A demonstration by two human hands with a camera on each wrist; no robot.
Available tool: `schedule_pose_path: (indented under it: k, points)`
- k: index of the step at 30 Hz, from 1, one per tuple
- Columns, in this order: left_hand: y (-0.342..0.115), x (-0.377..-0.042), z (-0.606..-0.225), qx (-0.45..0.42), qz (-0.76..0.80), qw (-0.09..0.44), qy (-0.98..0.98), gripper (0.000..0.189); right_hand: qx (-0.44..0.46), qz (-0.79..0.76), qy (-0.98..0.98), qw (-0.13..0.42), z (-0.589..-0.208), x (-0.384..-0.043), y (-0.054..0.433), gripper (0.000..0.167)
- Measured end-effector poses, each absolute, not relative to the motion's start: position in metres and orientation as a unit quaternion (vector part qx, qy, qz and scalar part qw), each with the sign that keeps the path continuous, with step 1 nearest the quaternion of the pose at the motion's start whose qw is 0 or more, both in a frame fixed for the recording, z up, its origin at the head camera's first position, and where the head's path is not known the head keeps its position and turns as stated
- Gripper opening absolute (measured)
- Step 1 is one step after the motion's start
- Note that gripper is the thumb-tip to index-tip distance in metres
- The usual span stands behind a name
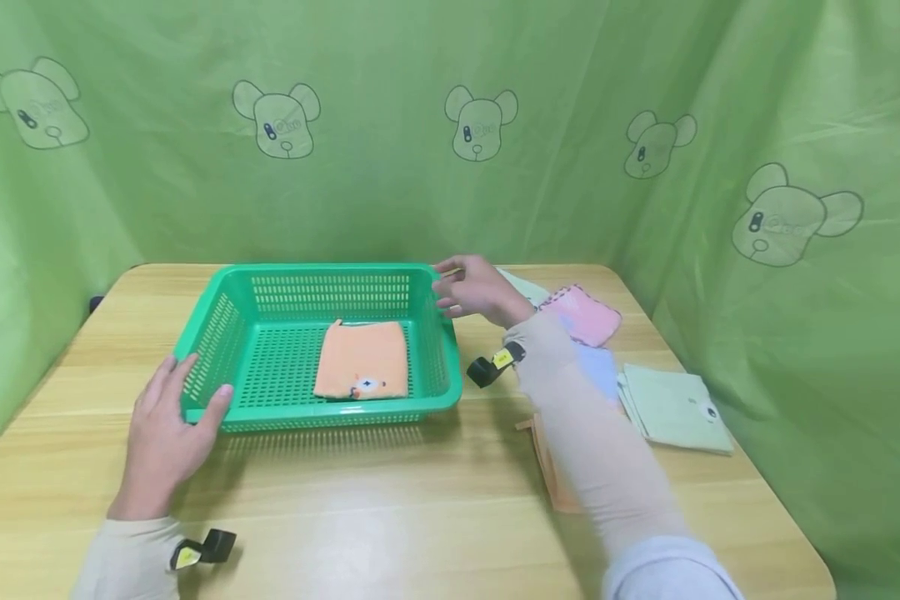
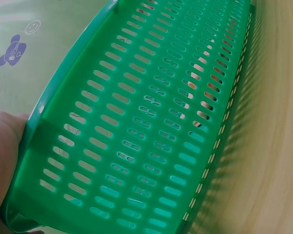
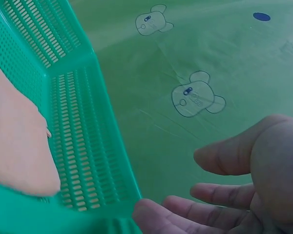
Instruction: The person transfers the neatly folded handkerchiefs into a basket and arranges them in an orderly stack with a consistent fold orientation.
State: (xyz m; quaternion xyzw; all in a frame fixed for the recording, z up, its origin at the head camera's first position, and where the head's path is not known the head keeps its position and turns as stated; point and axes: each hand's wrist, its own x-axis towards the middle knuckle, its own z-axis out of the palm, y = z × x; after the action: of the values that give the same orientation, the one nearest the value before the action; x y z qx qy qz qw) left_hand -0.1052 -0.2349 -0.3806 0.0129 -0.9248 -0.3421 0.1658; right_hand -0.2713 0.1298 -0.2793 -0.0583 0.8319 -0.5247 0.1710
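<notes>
A green plastic basket [image 1: 322,408] with slotted walls sits on the wooden table. Inside it, toward the right, lies a folded orange cloth [image 1: 362,358] with a small animal face. My left hand [image 1: 167,425] rests at the basket's front left corner, thumb extended over the front rim and fingers along the left rim. At the back right corner is my right hand [image 1: 474,290], fingers spread, fingertips at the rim. In the right wrist view, thumb and fingers [image 3: 224,197] stand apart with nothing between them.
Right of the basket lie a pink cloth [image 1: 581,315], a blue cloth [image 1: 598,371], a pale green folded cloth [image 1: 677,408], and another orange cloth [image 1: 555,475] partly hidden by the right sleeve. A whitish cloth [image 1: 523,287] shows behind the right wrist. Green curtain [image 1: 390,192] surrounds the table.
</notes>
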Motion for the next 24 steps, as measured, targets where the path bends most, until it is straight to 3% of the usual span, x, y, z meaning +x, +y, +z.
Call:
schedule_pose_path:
  k: [14,24]
  points:
    - [-0.230,-0.104,-0.380,0.005,-0.357,0.209,-0.910,0.066,-0.051,-0.519,0.843,0.131,-0.279,-0.267,0.171,0.047]
    - [-0.232,-0.104,-0.381,0.004,-0.348,0.192,-0.918,0.066,-0.037,-0.498,0.859,0.111,-0.286,-0.268,0.204,0.049]
